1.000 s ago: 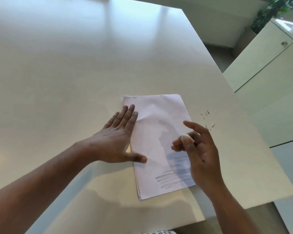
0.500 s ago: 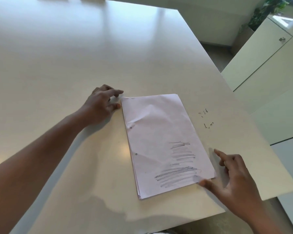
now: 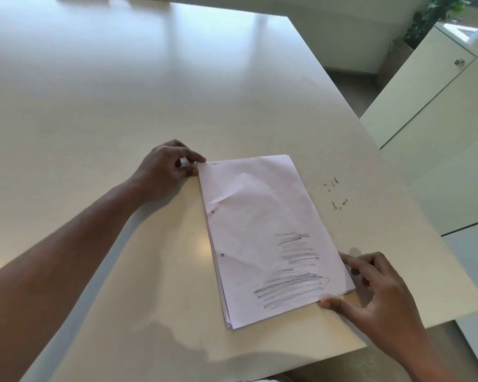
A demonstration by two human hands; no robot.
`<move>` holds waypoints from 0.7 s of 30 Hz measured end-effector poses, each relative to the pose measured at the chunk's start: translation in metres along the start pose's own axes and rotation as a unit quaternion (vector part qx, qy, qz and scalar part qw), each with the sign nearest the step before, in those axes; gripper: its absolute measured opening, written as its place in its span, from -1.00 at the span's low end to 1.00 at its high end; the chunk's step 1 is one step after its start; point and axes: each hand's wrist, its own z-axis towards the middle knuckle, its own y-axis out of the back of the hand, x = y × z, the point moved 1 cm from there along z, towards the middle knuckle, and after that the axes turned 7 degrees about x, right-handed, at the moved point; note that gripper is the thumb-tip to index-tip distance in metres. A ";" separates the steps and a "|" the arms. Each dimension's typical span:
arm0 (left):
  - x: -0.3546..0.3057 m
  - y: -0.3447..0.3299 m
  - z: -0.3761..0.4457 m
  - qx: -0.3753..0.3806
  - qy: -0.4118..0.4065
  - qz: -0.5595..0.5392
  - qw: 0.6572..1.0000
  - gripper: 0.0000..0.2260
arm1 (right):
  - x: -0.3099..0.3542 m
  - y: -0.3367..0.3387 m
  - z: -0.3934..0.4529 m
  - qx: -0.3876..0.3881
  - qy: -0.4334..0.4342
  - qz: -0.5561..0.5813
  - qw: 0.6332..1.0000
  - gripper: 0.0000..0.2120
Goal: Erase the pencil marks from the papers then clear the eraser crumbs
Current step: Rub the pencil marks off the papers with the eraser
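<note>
Thin stack of white papers [image 3: 262, 232], creased near the top, flat on smooth pale desk [image 3: 122, 106]. Left hand [image 3: 163, 172] pinching far left corner with curled fingers [image 3: 196, 158]. Right hand [image 3: 381, 293] touching near right corner, fingers loosely spread, grasping nothing. Grey pencil scribbles [image 3: 293, 268] just left of right fingers; dark eraser crumbs [image 3: 334, 193] beyond them.
</note>
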 end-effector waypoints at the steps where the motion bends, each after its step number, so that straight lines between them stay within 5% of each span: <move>1: 0.000 0.000 0.000 0.000 0.000 -0.001 1.000 -0.76 | 0.000 0.000 0.000 0.003 -0.001 -0.003 1.000 -0.10; 5: 0.001 0.001 0.001 0.001 0.002 -0.006 1.000 -0.78 | -0.003 -0.003 -0.002 -0.002 0.003 -0.023 1.000 0.02; 21: -0.001 -0.002 -0.002 -0.021 -0.003 0.001 1.000 -0.76 | -0.002 -0.005 -0.005 -0.032 0.030 -0.005 0.999 -0.07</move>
